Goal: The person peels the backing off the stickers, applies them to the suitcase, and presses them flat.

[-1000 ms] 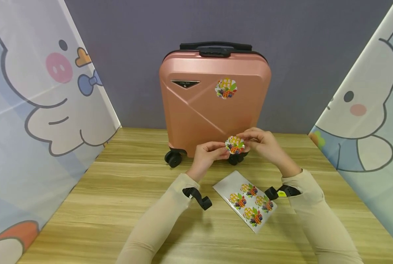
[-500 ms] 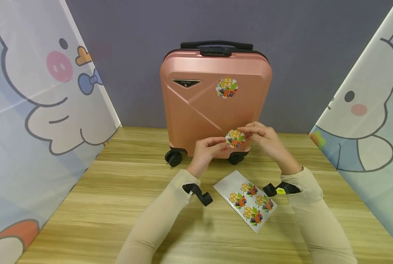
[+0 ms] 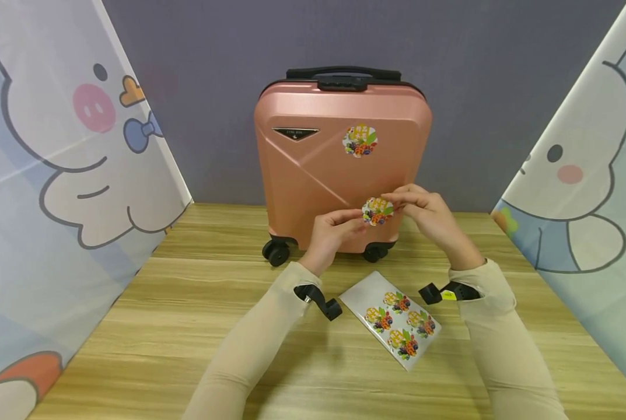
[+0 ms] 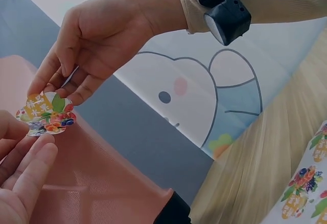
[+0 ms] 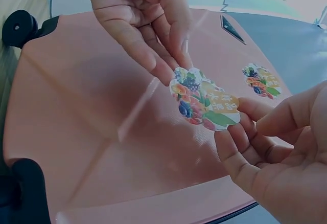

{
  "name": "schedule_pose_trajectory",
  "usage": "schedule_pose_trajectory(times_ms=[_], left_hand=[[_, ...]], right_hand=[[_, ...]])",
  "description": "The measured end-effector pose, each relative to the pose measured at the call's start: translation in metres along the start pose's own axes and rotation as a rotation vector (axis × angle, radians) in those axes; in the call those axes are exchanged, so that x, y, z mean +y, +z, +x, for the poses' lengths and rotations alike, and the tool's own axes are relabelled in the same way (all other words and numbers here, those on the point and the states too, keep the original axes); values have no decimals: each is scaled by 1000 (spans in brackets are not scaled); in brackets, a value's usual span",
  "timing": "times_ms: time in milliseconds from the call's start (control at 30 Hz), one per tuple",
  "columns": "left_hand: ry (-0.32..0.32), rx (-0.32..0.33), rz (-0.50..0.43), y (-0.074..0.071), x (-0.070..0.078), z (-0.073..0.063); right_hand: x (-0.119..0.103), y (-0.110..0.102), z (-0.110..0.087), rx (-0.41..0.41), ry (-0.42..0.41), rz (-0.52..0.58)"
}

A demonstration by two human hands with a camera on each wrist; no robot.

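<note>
A scalloped fruit sticker (image 3: pixel 378 212) is held up in front of the lower right part of a pink suitcase (image 3: pixel 302 201). My left hand (image 3: pixel 329 236) pinches its left edge between thumb and fingers. On the opposite edge, the right hand (image 3: pixel 429 217) pinches it too. In the right wrist view, the printed face of the sticker (image 5: pixel 202 101) shows, with fingertips at both ends. A matching sticker (image 3: pixel 360 141) is on the suitcase's upper right, beside the dark triangular badge (image 3: pixel 295 133).
A pale sheet (image 3: pixel 364 290) with several more fruit stickers lies on the wooden table (image 3: pixel 186 326) between the forearms. The suitcase stands upright on black wheels (image 3: pixel 276 252) against a grey back wall (image 3: pixel 213 116). Cartoon-printed panels (image 3: pixel 129 192) rise on both sides.
Both hands have moved the sticker upward and slightly right, across the suitcase's lower front. The sheet on the table and the suitcase have stayed in place.
</note>
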State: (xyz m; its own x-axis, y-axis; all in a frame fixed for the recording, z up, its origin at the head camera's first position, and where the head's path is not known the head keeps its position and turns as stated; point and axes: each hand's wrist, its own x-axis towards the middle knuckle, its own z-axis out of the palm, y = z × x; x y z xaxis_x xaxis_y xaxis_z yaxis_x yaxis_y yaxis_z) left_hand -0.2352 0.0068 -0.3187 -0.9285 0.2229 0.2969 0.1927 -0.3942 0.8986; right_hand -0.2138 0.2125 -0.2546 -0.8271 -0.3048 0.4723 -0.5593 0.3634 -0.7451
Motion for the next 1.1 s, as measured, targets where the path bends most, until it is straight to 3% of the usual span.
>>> schedule_pose_trajectory(times_ms=[333,567,967,1100], left_hand=[[-1,-1,-71,7,5,10],[32,0,-68,14,10,15],[18,17,-56,22,23,26],[50,13,-40,25,26,29]], right_hand=[[-7,-8,6,38,8,-21],[-10,-13,12,69,-19,43],[-18,-22,19,110,-60,89],[-20,-24,20,120,-74,106]])
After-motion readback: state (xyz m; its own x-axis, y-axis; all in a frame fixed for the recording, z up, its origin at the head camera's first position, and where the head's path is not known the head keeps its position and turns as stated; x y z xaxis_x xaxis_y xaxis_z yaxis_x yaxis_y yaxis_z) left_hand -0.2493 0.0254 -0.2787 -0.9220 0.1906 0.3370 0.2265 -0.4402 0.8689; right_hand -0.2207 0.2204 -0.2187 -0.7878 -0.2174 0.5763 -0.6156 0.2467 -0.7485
